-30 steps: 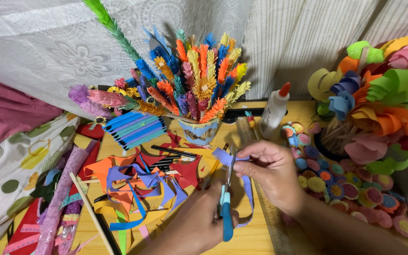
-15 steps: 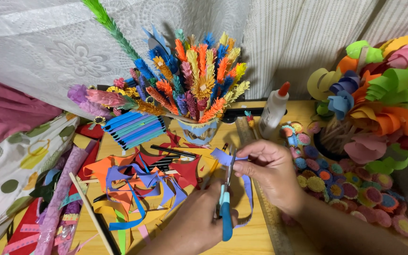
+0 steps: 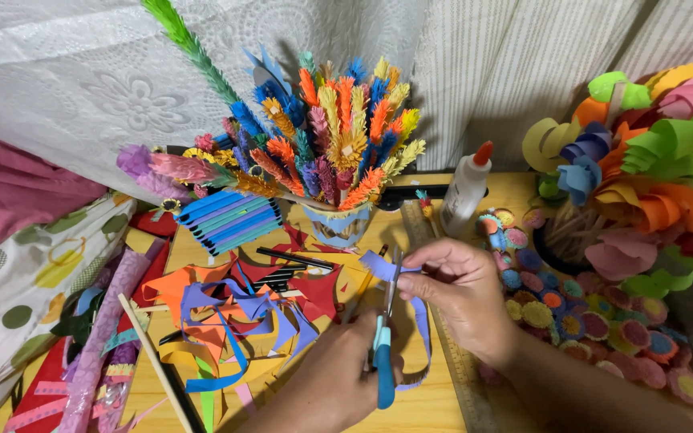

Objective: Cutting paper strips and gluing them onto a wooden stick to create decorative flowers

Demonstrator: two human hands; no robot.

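Purple paper strip (image 3: 421, 321) is hanging between my two hands, its top end lying against the blades of the blue-handled scissors (image 3: 384, 353) over the wooden table (image 3: 435, 401). I am pinching that top end with my right hand (image 3: 463, 297), fingers closed on the paper. My left hand (image 3: 338, 385) is wrapping tight around the scissor handles, blades pointing up and nearly together.

Two hands (image 3: 467, 297), one pair of scissors (image 3: 384, 353), one glue bottle (image 3: 467, 188), one ruler (image 3: 447, 337), one cup (image 3: 338, 228) of paper feathers.
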